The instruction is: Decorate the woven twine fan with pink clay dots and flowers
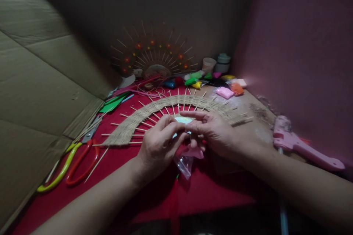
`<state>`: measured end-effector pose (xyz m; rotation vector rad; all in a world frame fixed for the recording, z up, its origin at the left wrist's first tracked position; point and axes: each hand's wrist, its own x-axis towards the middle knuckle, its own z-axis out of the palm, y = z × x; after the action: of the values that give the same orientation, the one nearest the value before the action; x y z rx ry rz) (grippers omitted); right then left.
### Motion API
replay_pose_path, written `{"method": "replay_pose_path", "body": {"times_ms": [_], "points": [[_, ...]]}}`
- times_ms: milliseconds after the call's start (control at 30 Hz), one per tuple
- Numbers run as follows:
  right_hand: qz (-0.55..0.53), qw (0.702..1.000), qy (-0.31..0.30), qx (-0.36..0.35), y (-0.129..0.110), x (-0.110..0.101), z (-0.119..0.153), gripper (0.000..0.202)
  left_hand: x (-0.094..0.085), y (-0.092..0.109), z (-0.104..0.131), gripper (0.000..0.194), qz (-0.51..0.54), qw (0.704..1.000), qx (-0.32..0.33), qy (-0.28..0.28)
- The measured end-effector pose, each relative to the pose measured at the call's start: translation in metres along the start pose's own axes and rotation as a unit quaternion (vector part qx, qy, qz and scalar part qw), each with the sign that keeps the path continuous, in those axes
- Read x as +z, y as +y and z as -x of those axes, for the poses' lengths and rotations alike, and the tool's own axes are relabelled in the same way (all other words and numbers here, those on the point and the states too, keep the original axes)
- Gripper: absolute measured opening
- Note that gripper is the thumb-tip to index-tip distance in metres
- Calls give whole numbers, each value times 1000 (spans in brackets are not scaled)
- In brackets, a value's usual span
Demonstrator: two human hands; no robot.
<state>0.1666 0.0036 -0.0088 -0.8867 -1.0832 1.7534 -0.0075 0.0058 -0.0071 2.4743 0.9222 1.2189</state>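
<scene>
Pale-blue small piece (184, 120) clamped between left hand (163, 138) and right hand (216, 131); tan woven arched band (171, 101) beyond, running crosswise

Your shot's pretty dim, edges smeared and stretched, dark shadow on your flat red table covering (217, 189), light probably from overhead.

A small pale blue-green piece (184, 119) shows mid-scene, partly covered, its full outline hidden. Just nearer is a crumpled, clear plastic packet (184, 167), slanting toward the near side, with a pink patch (196, 152) along its far right; whether that belongs to the packet cannot be told. Beyond them a straw-coloured woven band (176, 100) lies arched toward the far side, thin pale sticks (173, 109) crossing it like rays.
</scene>
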Motion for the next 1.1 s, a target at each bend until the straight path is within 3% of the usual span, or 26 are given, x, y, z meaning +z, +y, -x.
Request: {"method": "replay_pose_path", "body": {"times_ms": [133,200,300,367,467,533,600,733,900,1100], "points": [[11,1000,-9,10,-6,4,4,41,-7,2,-2,12,-19,1000,14,19],[41,999,5,-12,-11,5,6,33,-11,1,-6,7,-10,999,-18,31],[176,982,38,-56,-22,6,10,21,-19,-4,-11,15,10,994,-109,31],[304,949,11,-78,-30,5,12,15,-24,-10,-15,19,32,984,-171,31],[491,861,-93,-94,-40,2,16,15,-27,-19,-20,15,71,973,-217,12],[577,799,-138,-101,-41,0,20,14,-28,-23,-23,14,73,972,-223,-30],[628,754,-152,-116,-39,-3,25,14,-28,-27,-25,13,49,973,-216,-72],[678,705,-167,-121,-33,-5,32,15,-25,-32,-25,10,0,979,-172,-113],[687,693,-183,-118,-31,-1,32,9,-20,-38,-21,12,-48,978,-152,-136],[620,760,-161,-105,-31,-4,24,11,-20,-41,-19,19,-76,977,-137,-144]]}}
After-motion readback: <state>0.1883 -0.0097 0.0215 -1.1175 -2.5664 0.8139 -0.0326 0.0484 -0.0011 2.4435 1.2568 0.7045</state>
